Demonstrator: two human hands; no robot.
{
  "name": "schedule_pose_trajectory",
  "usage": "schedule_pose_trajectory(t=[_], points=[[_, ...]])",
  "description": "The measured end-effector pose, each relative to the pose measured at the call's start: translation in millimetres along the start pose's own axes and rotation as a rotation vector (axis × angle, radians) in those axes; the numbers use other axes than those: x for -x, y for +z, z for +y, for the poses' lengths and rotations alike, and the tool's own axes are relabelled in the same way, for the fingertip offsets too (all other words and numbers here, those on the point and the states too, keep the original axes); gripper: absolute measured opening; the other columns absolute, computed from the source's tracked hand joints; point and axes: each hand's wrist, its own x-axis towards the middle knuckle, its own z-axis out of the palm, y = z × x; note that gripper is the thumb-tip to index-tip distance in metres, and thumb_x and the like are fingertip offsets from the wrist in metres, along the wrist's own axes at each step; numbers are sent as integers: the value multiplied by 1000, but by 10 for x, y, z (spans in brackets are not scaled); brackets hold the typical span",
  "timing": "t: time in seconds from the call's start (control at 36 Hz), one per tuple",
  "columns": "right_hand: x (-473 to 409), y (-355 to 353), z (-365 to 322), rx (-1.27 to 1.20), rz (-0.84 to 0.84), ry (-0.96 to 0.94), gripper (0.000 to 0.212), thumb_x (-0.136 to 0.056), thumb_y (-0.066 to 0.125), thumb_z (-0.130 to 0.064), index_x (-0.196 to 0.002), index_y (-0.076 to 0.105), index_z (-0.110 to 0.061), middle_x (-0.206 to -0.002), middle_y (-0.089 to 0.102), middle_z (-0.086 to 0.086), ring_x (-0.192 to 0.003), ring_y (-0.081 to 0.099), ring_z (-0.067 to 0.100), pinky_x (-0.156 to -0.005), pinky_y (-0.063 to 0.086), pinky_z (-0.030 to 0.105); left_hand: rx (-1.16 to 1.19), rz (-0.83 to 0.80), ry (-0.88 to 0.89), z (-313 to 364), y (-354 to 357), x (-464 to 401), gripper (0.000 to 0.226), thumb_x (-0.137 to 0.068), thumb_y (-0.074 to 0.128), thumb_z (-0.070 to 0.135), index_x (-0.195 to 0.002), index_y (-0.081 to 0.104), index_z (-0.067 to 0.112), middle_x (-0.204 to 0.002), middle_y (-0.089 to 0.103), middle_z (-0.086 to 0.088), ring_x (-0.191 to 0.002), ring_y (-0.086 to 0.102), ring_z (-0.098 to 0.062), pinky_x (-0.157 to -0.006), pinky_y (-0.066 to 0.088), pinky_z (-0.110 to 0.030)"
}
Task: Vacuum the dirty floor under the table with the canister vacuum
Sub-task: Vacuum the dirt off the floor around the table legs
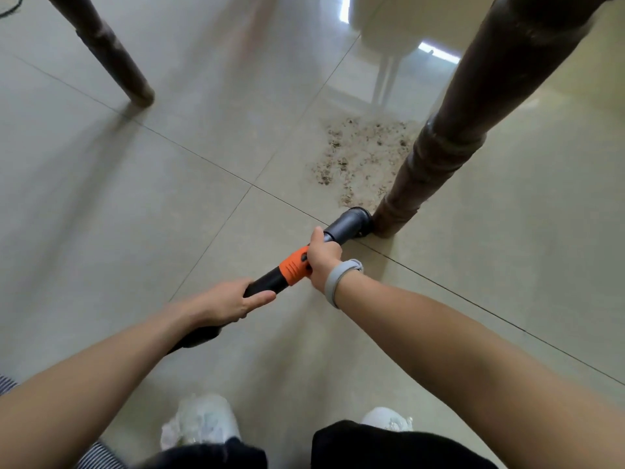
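A black vacuum wand point(270, 278) with an orange collar point(295, 265) ends in a grey round nozzle point(351, 224). The nozzle rests on the tiled floor, touching the foot of a dark wooden table leg point(449, 130). My right hand point(323, 257) grips the wand just behind the nozzle. My left hand point(233, 302) holds the wand's black rear part lower down. A patch of brown crumbly dirt point(362, 157) lies on the floor just beyond the nozzle, beside the table leg. The canister is out of view.
A second dark table leg point(115, 59) stands at the far left. A white chair point(389, 45) with thin legs sits behind the dirt. My two white shoes point(199, 421) are at the bottom. Beige floor tiles point(169, 198) run between the legs.
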Motion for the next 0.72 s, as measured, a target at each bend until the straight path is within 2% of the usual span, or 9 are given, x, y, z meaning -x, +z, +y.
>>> schedule_pose_trajectory(t=[0.22,0.36,0.42,0.53,0.58,0.69,0.72], points=[[-21,62,-293,19,-40,-31,61,-97,37,-47,-137,40,-1,-130,52,16,-115,53,33,-102,45,46,-111,28,33,33,-168,-69,39,-94,41,56,-97,49,19,-81,63,-1,-68,57,-16,-72,49,-33],[-29,271,-429,35,-39,-62,67,-92,38,-53,-132,44,0,-124,57,17,-112,56,34,-98,47,48,-21,116,54,-147,-241,-140,34,-92,44,58,-87,45,24,-78,60,0,-69,59,-20,-74,51,-38],[-56,346,-476,63,-41,-69,63,-92,36,-55,-125,47,-3,-120,57,17,-111,56,34,-97,49,47,38,165,62,-246,-268,-171,35,-91,46,58,-86,45,24,-75,58,0,-65,55,-19,-72,51,-41],[-58,467,-516,96,-60,-79,50,-87,36,-56,-100,48,-8,-98,55,14,-102,59,33,-93,51,48,78,235,109,-398,-236,-217,36,-90,48,58,-84,47,22,-71,59,-2,-58,54,-19,-67,51,-45],[-42,547,-523,98,-57,-72,48,-88,38,-53,-102,47,-8,-101,55,13,-98,58,32,-93,51,48,110,254,118,-455,-221,-216,34,-91,48,56,-82,47,23,-69,59,-3,-57,55,-20,-65,51,-46],[-151,680,-463,169,-28,-65,77,-70,34,-68,-120,48,-11,-121,55,15,-108,56,35,-96,48,48,121,287,117,-535,-244,-196,36,-90,47,58,-79,47,23,-68,62,-4,-59,60,-24,-63,52,-44],[-124,673,-469,175,-31,-54,77,-72,36,-68,-123,48,-11,-123,53,14,-110,55,36,-97,47,48,116,286,123,-534,-254,-187,37,-90,47,59,-79,47,23,-68,63,-4,-60,62,-24,-63,52,-44]])
